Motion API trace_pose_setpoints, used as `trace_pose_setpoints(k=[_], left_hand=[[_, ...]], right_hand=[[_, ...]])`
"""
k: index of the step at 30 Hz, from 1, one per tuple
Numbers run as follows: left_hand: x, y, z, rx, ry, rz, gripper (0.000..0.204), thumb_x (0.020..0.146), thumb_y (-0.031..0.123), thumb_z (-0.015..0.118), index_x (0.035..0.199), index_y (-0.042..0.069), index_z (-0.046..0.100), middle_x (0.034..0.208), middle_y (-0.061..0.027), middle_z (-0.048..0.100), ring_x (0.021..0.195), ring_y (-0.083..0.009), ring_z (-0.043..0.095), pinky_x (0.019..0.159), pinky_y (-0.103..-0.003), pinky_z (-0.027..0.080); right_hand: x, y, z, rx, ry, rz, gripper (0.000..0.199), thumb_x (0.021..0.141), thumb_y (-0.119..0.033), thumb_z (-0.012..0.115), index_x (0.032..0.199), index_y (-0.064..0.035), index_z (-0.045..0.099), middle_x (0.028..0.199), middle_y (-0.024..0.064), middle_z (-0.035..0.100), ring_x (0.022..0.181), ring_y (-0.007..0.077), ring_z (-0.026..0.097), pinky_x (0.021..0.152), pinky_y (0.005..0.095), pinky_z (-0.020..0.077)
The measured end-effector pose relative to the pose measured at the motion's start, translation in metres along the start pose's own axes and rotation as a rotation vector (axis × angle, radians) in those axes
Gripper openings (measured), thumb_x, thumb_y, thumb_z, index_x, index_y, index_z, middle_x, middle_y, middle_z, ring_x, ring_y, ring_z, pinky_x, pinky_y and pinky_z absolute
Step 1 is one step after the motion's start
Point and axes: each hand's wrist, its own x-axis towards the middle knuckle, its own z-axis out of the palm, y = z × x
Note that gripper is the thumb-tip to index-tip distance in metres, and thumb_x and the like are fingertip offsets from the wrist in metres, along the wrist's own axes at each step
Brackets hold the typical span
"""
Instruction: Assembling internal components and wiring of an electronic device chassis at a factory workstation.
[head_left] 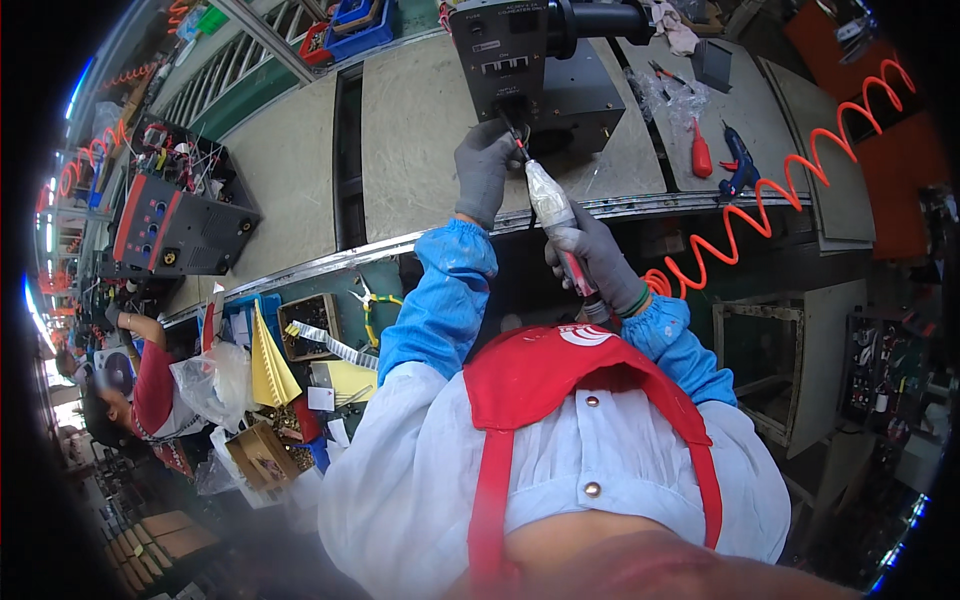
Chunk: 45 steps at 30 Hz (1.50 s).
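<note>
A dark grey box-shaped machine (495, 65) stands on the bench at the top middle, its panel with a switch and an inlet turned toward me. My right hand (600, 258), in a grey glove, is wrapped round a power screwdriver (548, 195) whose front part is covered in silvery wrapping. The screwdriver's thin bit points up at the lower part of that panel. Beside the bit, my grey-gloved left hand (484, 172) has its fingers bent together against the panel's lower edge. Whatever lies between those fingers is hidden.
An orange coiled hose (770, 190) runs from near my right hand to the upper right. A red-handled tool (701, 150) and a glue gun (738, 160) lie on the bench. Another machine (180, 225) stands at left, with a person (150, 385) below it.
</note>
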Motion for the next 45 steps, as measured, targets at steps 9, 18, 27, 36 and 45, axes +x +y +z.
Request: trace_pose_setpoints(k=[9, 18, 27, 36, 45], left_hand=[[0.005, -0.002, -0.004, 0.018, 0.011, -0.043, 0.025, 0.082, 0.008, 0.069, 0.104, -0.003, 0.064, 0.087, -0.0078, 0.068, 0.066, -0.011, 0.062, 0.052, -0.023, 0.048], [0.014, -0.013, -0.006, 0.033, -0.008, 0.043, 0.024, 0.082, 0.014, 0.074, 0.1, 0.0, 0.064, 0.078, -0.0054, 0.067, 0.062, -0.0114, 0.061, 0.051, -0.024, 0.045], [0.003, -0.003, -0.02, -0.089, -0.069, 0.001, 0.027, 0.086, 0.005, 0.066, 0.11, -0.006, 0.06, 0.086, -0.0109, 0.066, 0.066, -0.0139, 0.063, 0.055, -0.023, 0.05], [0.0, -0.04, -0.08, 0.123, 0.21, -0.159, 0.029, 0.086, 0.01, 0.066, 0.112, -0.002, 0.061, 0.093, -0.0131, 0.068, 0.07, -0.0172, 0.065, 0.061, -0.028, 0.054], [-0.008, 0.028, 0.002, 0.389, 0.491, 0.06, 0.041, 0.094, 0.027, 0.054, 0.123, -0.002, 0.056, 0.111, -0.0159, 0.063, 0.095, -0.0234, 0.062, 0.081, -0.032, 0.05]], right_hand=[[-0.007, -0.003, 0.028, 0.175, 0.039, 0.068, 0.039, 0.089, -0.037, 0.056, 0.114, -0.0079, 0.05, 0.074, 0.0033, 0.058, 0.056, 0.0096, 0.057, 0.046, 0.0232, 0.0491], [-0.004, -0.001, 0.046, 0.052, 0.087, -0.042, 0.049, 0.088, -0.037, 0.059, 0.124, -0.0042, 0.047, 0.073, 0.0039, 0.059, 0.056, 0.01, 0.057, 0.045, 0.0229, 0.0483], [-0.041, 0.007, 0.017, 0.052, 0.106, -0.056, 0.052, 0.081, -0.029, 0.065, 0.124, -0.0053, 0.049, 0.078, 0.0048, 0.058, 0.059, 0.0102, 0.056, 0.051, 0.0242, 0.0474], [-0.08, 0.028, -0.224, 0.178, 0.819, 0.007, 0.028, 0.084, -0.026, 0.066, 0.104, -0.0105, 0.055, 0.073, 0.0002, 0.055, 0.053, 0.0073, 0.051, 0.045, 0.0236, 0.0436], [0.033, 0.012, -0.574, -0.644, 1.01, 0.1, 0.05, 0.074, -0.025, 0.072, 0.115, 0.0003, 0.058, 0.094, 0.0152, 0.066, 0.085, 0.0276, 0.064, 0.076, 0.0433, 0.0511]])
